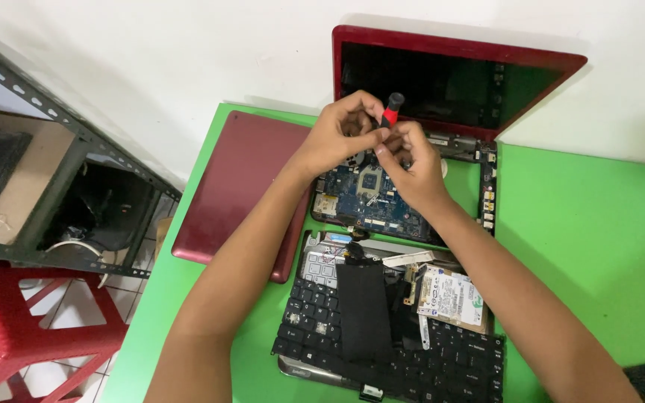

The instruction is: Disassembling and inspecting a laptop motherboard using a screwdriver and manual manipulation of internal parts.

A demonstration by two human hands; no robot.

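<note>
My left hand (341, 130) and right hand (410, 166) were together, both clamped on a screwdriver (390, 112). They hung over the laptop's blue board (360, 195) on the green desk (584, 231)

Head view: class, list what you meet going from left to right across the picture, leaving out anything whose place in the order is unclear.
Metal rack → red stool → red cover panel → left hand → screwdriver → right hand → hard drive → bare green table.

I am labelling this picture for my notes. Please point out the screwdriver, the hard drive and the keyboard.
screwdriver (390, 112): head view, on its red and black handle, between the two hands.
hard drive (453, 296): head view, on its labelled top.
keyboard (309, 322): head view, on the black keys at its left.
</note>
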